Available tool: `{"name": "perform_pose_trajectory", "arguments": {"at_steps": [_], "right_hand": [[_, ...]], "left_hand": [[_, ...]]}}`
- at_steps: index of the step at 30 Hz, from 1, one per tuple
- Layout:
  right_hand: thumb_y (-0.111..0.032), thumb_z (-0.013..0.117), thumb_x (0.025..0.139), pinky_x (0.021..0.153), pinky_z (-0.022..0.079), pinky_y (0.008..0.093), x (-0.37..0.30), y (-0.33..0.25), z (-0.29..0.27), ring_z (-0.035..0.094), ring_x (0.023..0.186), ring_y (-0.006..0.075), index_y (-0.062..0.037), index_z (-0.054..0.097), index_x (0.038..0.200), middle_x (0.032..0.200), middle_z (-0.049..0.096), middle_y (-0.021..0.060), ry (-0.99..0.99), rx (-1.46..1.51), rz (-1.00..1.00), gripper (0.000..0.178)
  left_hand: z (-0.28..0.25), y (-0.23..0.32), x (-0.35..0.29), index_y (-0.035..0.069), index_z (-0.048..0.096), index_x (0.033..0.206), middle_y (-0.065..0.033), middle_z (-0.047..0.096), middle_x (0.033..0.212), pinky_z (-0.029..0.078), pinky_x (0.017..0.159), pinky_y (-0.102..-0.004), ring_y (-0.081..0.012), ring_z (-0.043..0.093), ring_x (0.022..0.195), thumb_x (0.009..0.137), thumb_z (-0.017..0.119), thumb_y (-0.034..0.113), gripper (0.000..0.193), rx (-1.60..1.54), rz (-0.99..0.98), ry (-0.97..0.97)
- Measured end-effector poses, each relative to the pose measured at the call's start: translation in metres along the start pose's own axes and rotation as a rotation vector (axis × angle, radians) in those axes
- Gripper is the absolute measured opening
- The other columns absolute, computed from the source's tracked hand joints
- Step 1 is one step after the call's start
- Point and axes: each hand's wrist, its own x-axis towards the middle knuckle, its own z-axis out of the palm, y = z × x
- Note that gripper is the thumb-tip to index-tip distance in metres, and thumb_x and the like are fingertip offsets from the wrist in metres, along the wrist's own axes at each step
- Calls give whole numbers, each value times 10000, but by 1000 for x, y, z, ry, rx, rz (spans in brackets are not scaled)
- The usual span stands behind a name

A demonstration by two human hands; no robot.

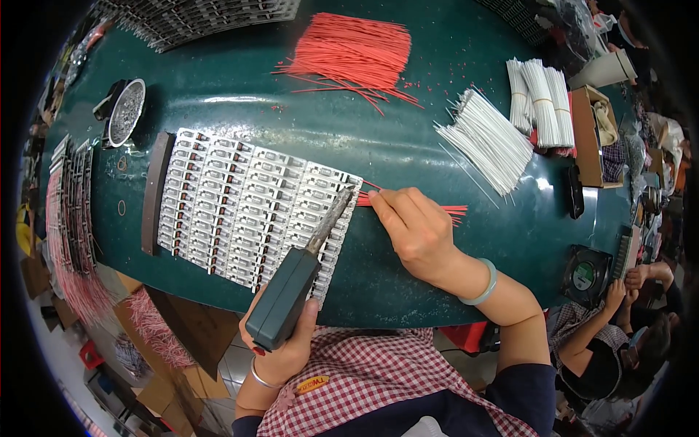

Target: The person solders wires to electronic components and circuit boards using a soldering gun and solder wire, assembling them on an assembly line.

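Observation:
My left hand (295, 346) is wrapped round the dark body of a soldering gun (284, 298). Its long metal tip (331, 218) points up to the right edge of a panel of small white circuit boards (247, 197), which bear rows of little parts. My right hand (419, 233) is closed, with thumb and forefinger pinching a thin red wire (371, 186) at that same edge. Several more red wires (455, 211) run beneath this hand and stick out on its right. The fingers partly hide where the wires meet the boards.
A brown bar (156, 193) lines the panel's left side. Beyond lie a pile of red wires (353, 51), loose white wires (491, 142) and banded white bundles (539, 102). A metal bowl (127, 113) stands left, a black fan (588, 273) right. Another person (604, 349) works at lower right.

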Motion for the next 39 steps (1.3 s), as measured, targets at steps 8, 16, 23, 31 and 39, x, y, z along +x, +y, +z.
{"name": "perform_pose_trajectory", "arguments": {"at_steps": [8,16,23,31,39], "right_hand": [[47,686,676,628,542,333,1,-1,-1,644,773,253,82,680,1047,934,675,133,69,38,-15,372],[63,675,651,641,550,336,-6,-7,1,648,775,259,92,677,1067,921,677,140,29,89,-4,417],[40,669,663,630,544,336,-5,-9,1,634,762,249,88,676,1069,927,670,137,6,52,-8,409],[4,673,684,635,545,338,-5,-10,1,632,765,256,95,671,1068,929,667,145,-7,21,-17,394],[-1,676,688,643,545,337,-5,-10,0,633,770,256,95,671,1052,924,666,147,-19,14,-11,377]], "left_hand": [[-11,-5,-11,-26,662,1194,-86,702,1085,519,832,-314,-173,655,918,890,781,109,354,18,-28,-59],[-5,-1,-5,-57,707,993,-127,695,875,528,644,-291,-216,669,701,814,778,39,215,32,54,6],[-2,-3,-5,-51,701,968,-118,670,852,504,609,-291,-201,650,685,797,776,9,196,4,37,-13],[-1,-1,-4,-47,698,958,-127,666,871,508,610,-297,-215,655,689,777,774,-6,201,46,65,-25],[-13,-12,-24,-22,655,1213,-78,693,1098,528,835,-311,-156,649,943,899,759,68,343,-5,-91,-76]]}}
